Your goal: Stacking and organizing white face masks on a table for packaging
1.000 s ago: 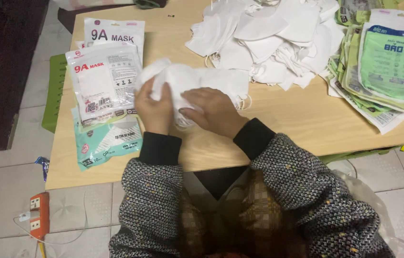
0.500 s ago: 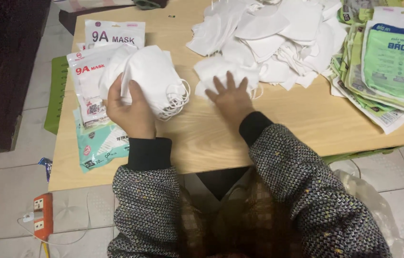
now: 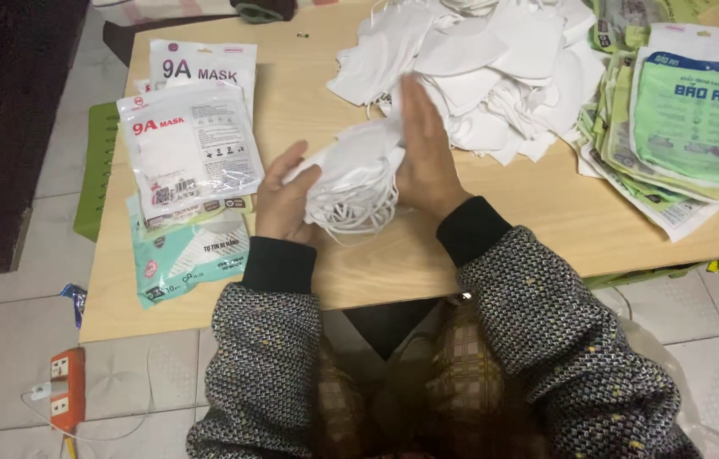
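Above the wooden table both my hands press a small stack of white face masks between them. My left hand cups the stack from the left, fingers curled under it. On the stack's right side lies my right hand, flat with fingers straight. The masks' thin ear loops hang loose below the stack. Just behind my hands lies a big loose heap of white masks.
Filled white mask packets and a teal one lie on the table at left. A pile of empty green and white pouches sits at right. An orange power strip lies on the tiled floor below left.
My left hand lifted a stack of masks off the table. My right hand left the heap and came back flat against the stack, which both hands now squeeze together.
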